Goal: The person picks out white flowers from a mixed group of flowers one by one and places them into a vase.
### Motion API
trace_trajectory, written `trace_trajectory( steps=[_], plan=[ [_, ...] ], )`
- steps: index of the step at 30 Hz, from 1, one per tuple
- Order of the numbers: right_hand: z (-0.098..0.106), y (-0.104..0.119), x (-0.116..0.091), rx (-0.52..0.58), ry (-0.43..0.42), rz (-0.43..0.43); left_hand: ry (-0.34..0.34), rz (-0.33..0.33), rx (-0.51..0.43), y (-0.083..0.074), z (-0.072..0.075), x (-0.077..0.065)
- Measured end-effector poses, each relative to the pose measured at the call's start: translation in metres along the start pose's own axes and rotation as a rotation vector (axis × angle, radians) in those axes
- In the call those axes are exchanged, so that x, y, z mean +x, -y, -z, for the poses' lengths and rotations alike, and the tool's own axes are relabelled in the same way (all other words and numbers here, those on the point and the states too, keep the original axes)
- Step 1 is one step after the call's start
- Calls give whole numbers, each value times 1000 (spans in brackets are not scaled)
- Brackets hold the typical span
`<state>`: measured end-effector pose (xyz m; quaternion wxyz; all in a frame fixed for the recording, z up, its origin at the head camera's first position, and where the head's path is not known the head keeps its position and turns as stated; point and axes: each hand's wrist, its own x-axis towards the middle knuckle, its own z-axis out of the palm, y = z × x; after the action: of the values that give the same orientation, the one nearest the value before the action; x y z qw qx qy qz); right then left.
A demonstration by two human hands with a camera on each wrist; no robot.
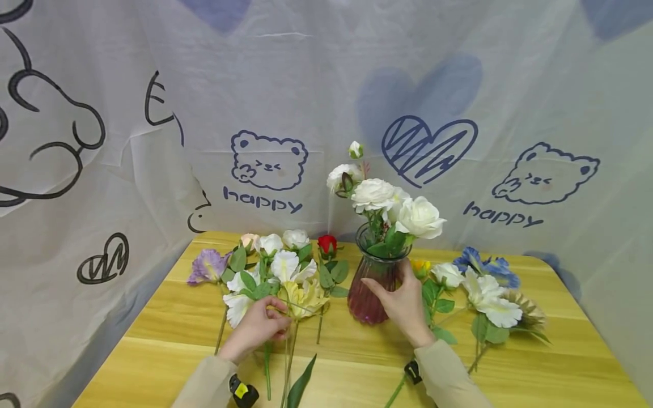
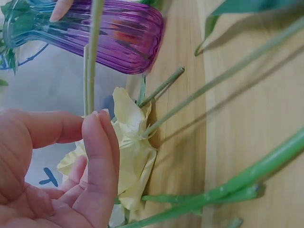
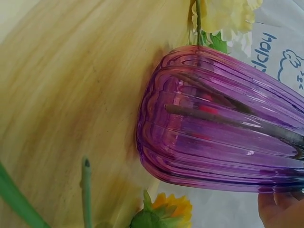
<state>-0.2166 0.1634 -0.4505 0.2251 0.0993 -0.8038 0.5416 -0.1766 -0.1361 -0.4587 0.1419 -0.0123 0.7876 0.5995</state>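
A ribbed glass vase (image 1: 371,269), purple below and bluish at the neck, stands upright holding white flowers (image 1: 374,195). My right hand (image 1: 405,303) grips its side, thumb in front and fingers around the far right. Brown stem ends show through the glass in the right wrist view. Left of the vase, my left hand (image 1: 257,328) pinches a thin green flower stem (image 2: 95,47) between thumb and fingertips. I cannot tell which bloom belongs to this stem. Just beyond those fingers lies a pale yellow flower (image 1: 304,298), its own stem running toward the near edge.
White flowers (image 1: 270,243), a purple flower (image 1: 208,266) and a red rose (image 1: 327,245) lie at the left on the wooden table (image 1: 168,345). To the right are blue flowers (image 1: 487,266), a white lily-like flower (image 1: 492,300) and a yellow flower (image 1: 420,267). A long green leaf (image 1: 302,382) lies in front.
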Motion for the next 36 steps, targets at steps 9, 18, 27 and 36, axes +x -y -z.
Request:
trace_trajectory(
  steps=[9,18,27,36],
  plan=[
    [0,-3,1,-23,1,5,0,3,3,4,-2,0],
    [-2,-2,-1,-37,-15,13,-1,-28,19,4,-4,-1],
    [-2,6,-4,-15,0,-77,32,-91,-33,6,-6,-3],
    [-6,22,-46,18,-72,-213,82,-107,-96,9,-8,-4]
  ],
)
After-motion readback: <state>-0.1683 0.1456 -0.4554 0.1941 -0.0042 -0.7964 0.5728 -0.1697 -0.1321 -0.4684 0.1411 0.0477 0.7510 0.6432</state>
